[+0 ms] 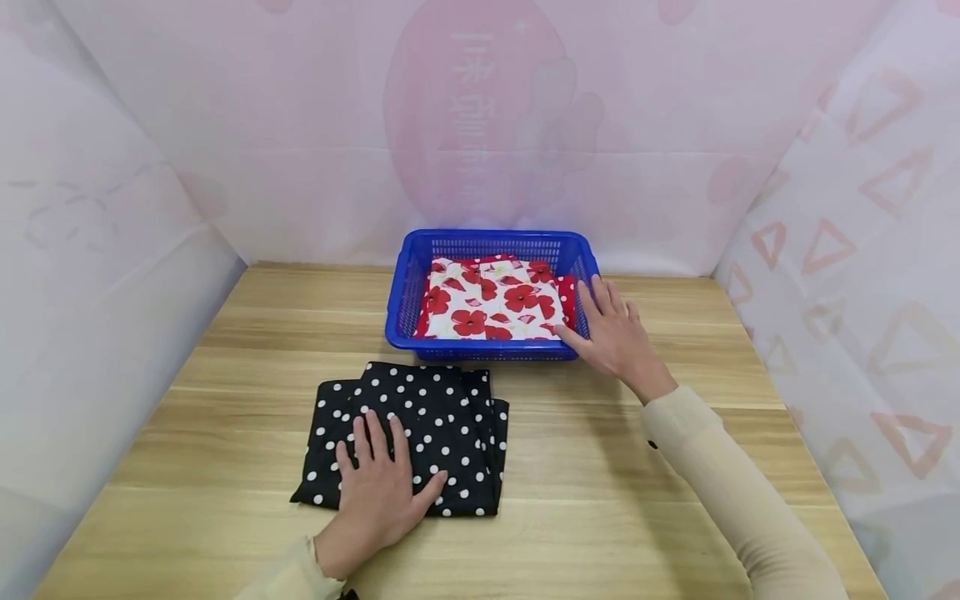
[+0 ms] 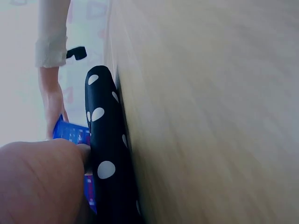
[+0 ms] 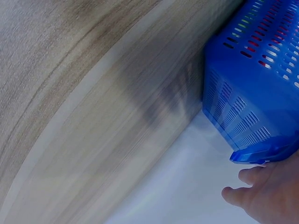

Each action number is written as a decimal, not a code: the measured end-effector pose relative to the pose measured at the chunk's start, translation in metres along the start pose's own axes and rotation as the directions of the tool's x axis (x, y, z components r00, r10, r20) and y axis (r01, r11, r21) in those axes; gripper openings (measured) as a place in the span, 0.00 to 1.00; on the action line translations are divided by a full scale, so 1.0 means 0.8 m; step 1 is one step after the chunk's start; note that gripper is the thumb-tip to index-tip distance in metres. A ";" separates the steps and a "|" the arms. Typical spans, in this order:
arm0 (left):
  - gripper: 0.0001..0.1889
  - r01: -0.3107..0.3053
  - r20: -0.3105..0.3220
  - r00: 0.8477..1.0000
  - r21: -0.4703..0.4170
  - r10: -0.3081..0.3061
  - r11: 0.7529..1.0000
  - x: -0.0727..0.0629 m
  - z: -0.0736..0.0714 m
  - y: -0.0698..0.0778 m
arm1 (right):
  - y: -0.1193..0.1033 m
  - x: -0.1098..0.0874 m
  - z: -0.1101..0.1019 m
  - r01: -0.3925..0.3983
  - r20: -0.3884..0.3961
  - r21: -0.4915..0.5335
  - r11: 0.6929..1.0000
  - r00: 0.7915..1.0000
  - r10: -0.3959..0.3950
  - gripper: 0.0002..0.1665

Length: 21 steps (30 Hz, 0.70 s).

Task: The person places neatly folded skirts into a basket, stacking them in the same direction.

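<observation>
My left hand (image 1: 377,496) rests with fingers spread on a folded black cloth with white dots (image 1: 427,414), which lies on the table. In the left wrist view the cloth's thick folded edge (image 2: 103,140) shows beside the hand. My right hand (image 1: 617,340) is at the right front corner of a blue plastic basket (image 1: 480,346), its fingers extended over the rim. Inside the basket lies a folded white cloth with red flowers (image 1: 495,302), and red cloth with white dots (image 1: 567,302) shows around its edges. The right wrist view has the fingertips right by the basket's rim (image 3: 266,154).
The wooden table (image 1: 600,500) carries the basket at its back, near the pale pink printed backdrop (image 1: 315,167). White printed sheets (image 1: 862,292) stand along the left and right sides.
</observation>
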<state>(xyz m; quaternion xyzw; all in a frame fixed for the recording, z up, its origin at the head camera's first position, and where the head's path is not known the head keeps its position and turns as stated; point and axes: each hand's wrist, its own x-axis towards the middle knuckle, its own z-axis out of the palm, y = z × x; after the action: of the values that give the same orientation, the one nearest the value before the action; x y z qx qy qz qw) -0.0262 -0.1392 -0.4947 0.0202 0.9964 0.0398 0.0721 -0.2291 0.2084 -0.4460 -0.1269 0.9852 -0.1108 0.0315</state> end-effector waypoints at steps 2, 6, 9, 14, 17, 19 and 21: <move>0.59 -0.008 -0.007 1.000 -0.002 0.008 1.000 0.003 0.001 0.010 | 0.000 0.000 0.000 0.000 -0.003 0.000 1.000 1.000 0.000 0.61; 0.59 -0.015 -0.016 1.000 -0.008 0.015 1.000 0.007 0.006 0.027 | 0.001 0.000 0.000 0.005 -0.010 0.004 1.000 1.000 -0.005 0.60; 0.59 -0.016 -0.019 1.000 -0.018 0.016 1.000 0.009 0.009 0.037 | 0.002 0.000 -0.001 0.008 -0.009 0.012 1.000 1.000 -0.008 0.61; 0.59 -0.038 -0.038 0.999 -0.004 0.038 0.999 0.014 0.003 0.036 | 0.002 0.003 -0.004 0.011 0.008 -0.013 1.000 1.000 -0.011 0.62; 0.57 -0.057 -0.051 0.997 -0.001 0.057 0.998 0.019 -0.011 0.025 | -0.003 0.003 -0.012 0.026 0.008 -0.051 0.998 1.000 -0.026 0.61; 0.55 -0.062 -0.066 0.996 -0.008 0.061 0.998 0.024 -0.022 0.013 | -0.009 -0.002 -0.020 0.049 -0.013 -0.068 0.996 0.999 -0.050 0.60; 0.51 -0.067 -0.101 0.993 -0.016 0.065 0.998 0.028 -0.033 -0.003 | -0.020 -0.012 -0.031 0.082 -0.054 -0.063 0.995 0.995 -0.086 0.57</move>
<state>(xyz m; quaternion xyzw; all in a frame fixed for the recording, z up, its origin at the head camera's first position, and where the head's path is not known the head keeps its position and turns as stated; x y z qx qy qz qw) -0.0522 -0.1422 -0.4723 0.0503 0.9971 0.0527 0.0207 -0.2182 0.2007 -0.4175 -0.1660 0.9824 -0.0854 -0.0048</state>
